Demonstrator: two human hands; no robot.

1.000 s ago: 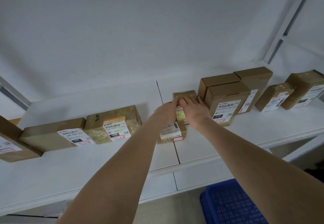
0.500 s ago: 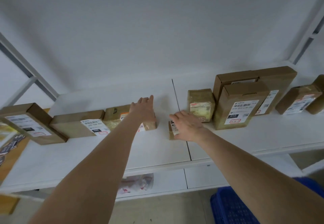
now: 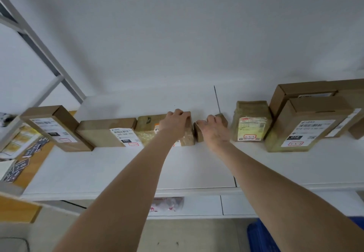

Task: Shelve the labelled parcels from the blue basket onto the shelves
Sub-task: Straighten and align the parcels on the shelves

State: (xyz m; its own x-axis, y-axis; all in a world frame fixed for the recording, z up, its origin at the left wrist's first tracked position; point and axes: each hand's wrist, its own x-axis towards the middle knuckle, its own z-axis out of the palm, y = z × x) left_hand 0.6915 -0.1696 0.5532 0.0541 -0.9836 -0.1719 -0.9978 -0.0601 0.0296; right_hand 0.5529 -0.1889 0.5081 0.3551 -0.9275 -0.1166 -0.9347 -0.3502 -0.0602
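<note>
On the white shelf (image 3: 126, 169) stands a row of labelled brown parcels. My left hand (image 3: 175, 123) lies over the top of a tape-wrapped parcel (image 3: 147, 125) in the middle of the row. Just right of it, my right hand (image 3: 213, 129) covers a small brown parcel (image 3: 222, 118), fingers curled on its top and front. The small parcel stands close beside the wrapped one. A corner of the blue basket (image 3: 262, 238) shows on the floor at the bottom right.
Left of my hands stand a flat parcel (image 3: 104, 133) and a tilted box (image 3: 53, 127). To the right are a wrapped parcel with a yellow label (image 3: 251, 121) and larger cardboard boxes (image 3: 307, 121). A bag (image 3: 167, 203) lies on the lower shelf. Label cards (image 3: 17, 147) lie at far left.
My right hand has slid the small parcel left and back, up against the wrapped parcel. My left hand has settled on the wrapped parcel's top. The camera has swung left.
</note>
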